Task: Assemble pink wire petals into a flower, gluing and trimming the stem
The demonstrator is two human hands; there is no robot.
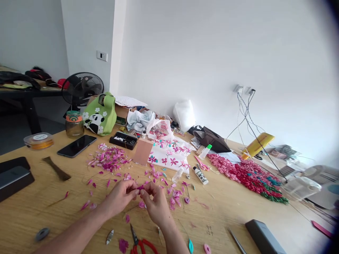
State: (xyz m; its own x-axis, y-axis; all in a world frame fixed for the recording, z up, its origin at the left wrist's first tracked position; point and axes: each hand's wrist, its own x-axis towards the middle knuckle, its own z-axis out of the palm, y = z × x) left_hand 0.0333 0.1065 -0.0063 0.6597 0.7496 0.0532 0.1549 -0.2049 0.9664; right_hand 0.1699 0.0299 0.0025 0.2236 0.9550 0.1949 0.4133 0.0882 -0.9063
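Small magenta petal piece [141, 188] caught between fingertips of both hands, over worktop [219, 201], well in from its far edge. Left hand [120, 195] and right hand [155, 201] pinching it, thumbs against forefingers, tips nearly meeting. Piece deep pink-purple, mostly covered by fingers; exact shape unclear.

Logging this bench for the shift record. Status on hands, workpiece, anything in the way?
Left hand and right hand together, pinching small magenta piece. Piece mostly hidden. Loose petals around them, red-handled pliers nearer the camera; none blocking the grip.
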